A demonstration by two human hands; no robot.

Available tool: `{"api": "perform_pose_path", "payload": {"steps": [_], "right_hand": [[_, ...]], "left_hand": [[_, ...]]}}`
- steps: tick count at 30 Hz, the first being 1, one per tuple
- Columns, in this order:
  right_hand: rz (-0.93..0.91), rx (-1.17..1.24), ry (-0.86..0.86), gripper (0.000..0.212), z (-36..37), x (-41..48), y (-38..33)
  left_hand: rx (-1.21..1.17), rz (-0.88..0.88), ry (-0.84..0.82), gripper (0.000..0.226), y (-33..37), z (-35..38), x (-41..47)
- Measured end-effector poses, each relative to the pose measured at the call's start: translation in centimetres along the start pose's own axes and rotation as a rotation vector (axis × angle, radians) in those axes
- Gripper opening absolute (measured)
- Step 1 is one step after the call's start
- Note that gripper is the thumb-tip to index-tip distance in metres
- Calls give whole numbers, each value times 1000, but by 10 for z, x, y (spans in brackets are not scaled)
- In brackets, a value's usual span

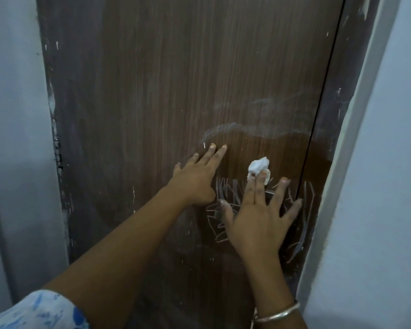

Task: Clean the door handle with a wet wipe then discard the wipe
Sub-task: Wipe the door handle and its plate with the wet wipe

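A brown wooden door (176, 91) fills the view. My left hand (197, 176) lies flat against it with straight, spread fingers. To its right, my right hand (259, 214) spreads over the door, and its straight index and middle fingertips press a crumpled white wet wipe (259, 168) onto the wood. A small bit of the dark metal door handle (269, 195) shows between the right hand's fingers; the hand hides the rest. The wood around the wipe looks darker and wet.
White chalk scribbles (226, 188) cover the door around the handle, and pale smears (259, 129) arc above. The door frame (328, 162) and a pale wall (389, 186) stand at the right. Another pale wall (14, 138) stands at the left.
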State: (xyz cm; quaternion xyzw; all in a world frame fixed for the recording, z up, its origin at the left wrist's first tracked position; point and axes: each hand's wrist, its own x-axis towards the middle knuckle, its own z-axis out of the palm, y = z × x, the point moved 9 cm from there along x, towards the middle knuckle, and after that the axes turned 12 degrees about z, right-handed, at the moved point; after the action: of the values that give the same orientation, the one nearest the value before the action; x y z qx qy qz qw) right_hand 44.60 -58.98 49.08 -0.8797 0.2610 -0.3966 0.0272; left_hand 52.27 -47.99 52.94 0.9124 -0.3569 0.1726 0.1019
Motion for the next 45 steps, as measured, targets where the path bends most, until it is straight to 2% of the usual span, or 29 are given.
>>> {"api": "perform_pose_path", "payload": {"steps": [4,8,12,16,21,28,33,37,45], "right_hand": [[-61,-9,-2,83,0,3,6],[88,46,47,85,-9,6,33],[23,11,31,86,-4,6,34],[118,70,53,88,-10,5,49],[41,75,26,91,-7,6,42],[152,174,16,96,-16,10,43],[249,100,52,92,-34,12,44],[212,169,-32,92,-26,8,50],[236,325,-16,95,-23,4,60]], "left_hand": [[100,45,47,112,19,6,4],[81,34,60,112,25,11,8],[79,40,72,113,28,12,10],[83,41,62,112,28,14,10],[86,36,59,109,29,15,10],[84,32,58,108,27,14,9],[107,37,43,111,22,16,8],[104,41,39,112,23,18,8],[103,43,37,111,23,18,7]]}}
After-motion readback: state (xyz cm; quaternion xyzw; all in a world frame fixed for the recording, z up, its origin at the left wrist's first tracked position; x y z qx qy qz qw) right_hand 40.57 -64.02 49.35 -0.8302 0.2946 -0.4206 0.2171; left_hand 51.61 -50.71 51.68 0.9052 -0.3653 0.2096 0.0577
